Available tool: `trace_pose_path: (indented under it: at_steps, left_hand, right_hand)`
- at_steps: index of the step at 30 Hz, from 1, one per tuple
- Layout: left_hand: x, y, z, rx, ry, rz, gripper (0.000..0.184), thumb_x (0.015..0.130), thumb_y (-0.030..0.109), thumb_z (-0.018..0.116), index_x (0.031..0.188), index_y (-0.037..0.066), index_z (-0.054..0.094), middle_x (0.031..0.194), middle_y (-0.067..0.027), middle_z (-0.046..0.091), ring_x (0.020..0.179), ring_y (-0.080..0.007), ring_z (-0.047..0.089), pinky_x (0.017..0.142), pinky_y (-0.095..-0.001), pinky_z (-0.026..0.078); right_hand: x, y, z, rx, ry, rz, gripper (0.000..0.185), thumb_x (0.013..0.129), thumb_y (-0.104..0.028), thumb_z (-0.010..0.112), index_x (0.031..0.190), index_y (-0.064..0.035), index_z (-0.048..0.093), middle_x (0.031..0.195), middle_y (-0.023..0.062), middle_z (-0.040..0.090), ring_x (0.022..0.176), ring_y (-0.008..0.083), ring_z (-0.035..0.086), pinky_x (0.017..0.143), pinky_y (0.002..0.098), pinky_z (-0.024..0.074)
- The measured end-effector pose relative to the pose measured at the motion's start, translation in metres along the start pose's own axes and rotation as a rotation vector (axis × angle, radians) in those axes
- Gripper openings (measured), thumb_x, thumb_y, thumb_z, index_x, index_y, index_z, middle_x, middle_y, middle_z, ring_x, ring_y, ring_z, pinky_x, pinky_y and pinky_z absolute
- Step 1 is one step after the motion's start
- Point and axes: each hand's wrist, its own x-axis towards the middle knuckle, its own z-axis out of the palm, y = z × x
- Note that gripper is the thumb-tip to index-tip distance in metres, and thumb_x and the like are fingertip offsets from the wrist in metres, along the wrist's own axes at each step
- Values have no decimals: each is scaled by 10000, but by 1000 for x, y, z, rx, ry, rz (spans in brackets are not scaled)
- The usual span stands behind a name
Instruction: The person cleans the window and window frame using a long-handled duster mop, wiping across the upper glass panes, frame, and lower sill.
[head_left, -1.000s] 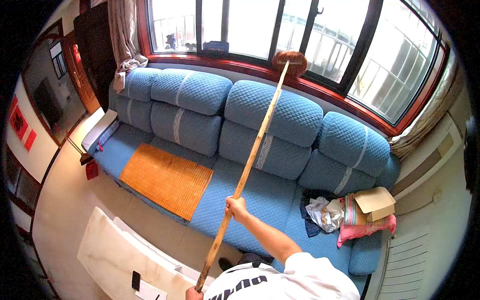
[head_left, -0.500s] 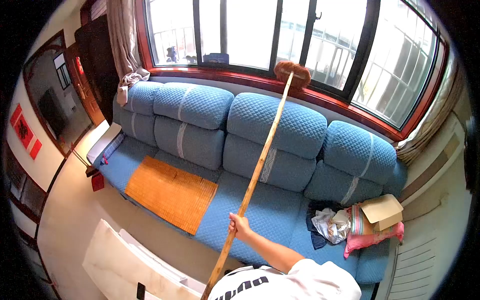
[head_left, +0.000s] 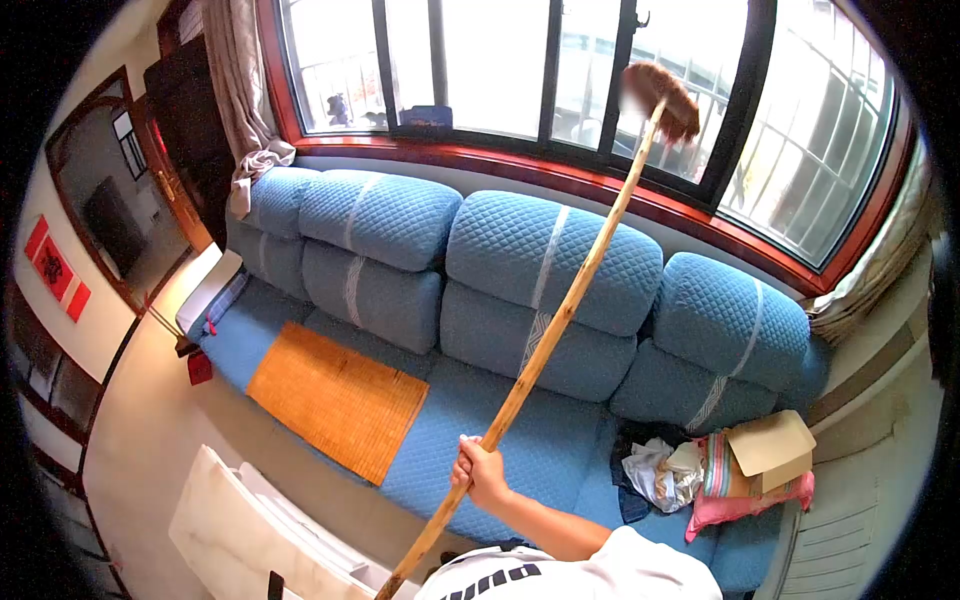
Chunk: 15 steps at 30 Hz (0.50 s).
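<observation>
My right hand (head_left: 480, 470) is closed around the lower part of a long wooden pole, the handle of a mop (head_left: 562, 325). The handle slants up and away to the right, across the blue sofa. At its far end the fluffy brown mop head (head_left: 662, 102) is in front of the window glass, slightly blurred; whether it touches the pane I cannot tell. The handle's near end runs out of view at the bottom. My left hand does not show.
A blue quilted sofa (head_left: 520, 425) stands below the window (head_left: 490, 70). On it lie an orange mat (head_left: 335, 400), crumpled cloth (head_left: 662, 472), a pink-edged cushion (head_left: 745, 505) and an open cardboard box (head_left: 770, 450). A marble-topped table (head_left: 225, 515) is at lower left.
The mop head has moved up and right, from the window's red lower frame to in front of the glass. My right hand still grips the handle.
</observation>
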Motion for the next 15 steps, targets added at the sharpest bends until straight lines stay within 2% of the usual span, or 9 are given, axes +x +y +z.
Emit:
trace_pose_path:
  at_steps: [3,5,6,9,10,13,15]
  left_hand:
    - [8,30,-15,-90,-17,-28,264,772,223,611,730,-36,641,638,-229,607,596,-314,614,542,-432,429]
    - [21,56,-12,-126,41,-22,322,761,270,623,707,-48,638,632,-249,594,613,-352,626,538,-443,433]
    - [30,66,-11,-227,54,45,310,746,279,628,685,-25,639,604,-238,581,593,-380,609,535,-449,446]
    - [27,110,-43,-178,168,123,272,742,258,616,647,3,631,589,-223,576,577,-399,584,533,-457,456]
    - [28,108,-45,-169,248,132,246,741,237,616,597,37,607,566,-199,569,551,-402,561,517,-463,446]
    - [28,90,-61,-71,347,90,245,742,248,630,594,55,599,578,-182,579,547,-388,562,513,-462,444]
    - [32,73,-65,-56,411,170,212,744,249,636,616,82,606,611,-155,601,563,-376,570,518,-463,451]
  right_hand:
    - [9,-21,10,-59,-16,-84,226,886,-207,578,758,-137,406,507,-13,345,385,123,376,401,320,374]
    - [18,-42,20,-69,0,-145,228,888,-227,579,769,-141,405,513,-19,338,383,117,365,402,305,362]
    - [28,-50,18,-57,-46,-152,230,892,-238,573,770,-137,407,512,-22,332,381,114,356,402,298,352]
    - [39,-68,26,-13,-153,-153,242,902,-272,555,769,-126,416,508,-29,310,379,104,334,402,281,328]
    - [38,-67,32,-25,-138,-159,239,904,-274,552,769,-122,426,505,-31,301,381,102,334,404,283,336]
    - [41,-52,41,6,-157,-123,233,909,-269,543,767,-119,437,504,-35,290,385,101,338,406,285,343]
    - [47,-42,44,14,-156,-101,229,906,-272,547,776,-119,437,507,-34,297,385,102,340,401,283,342]
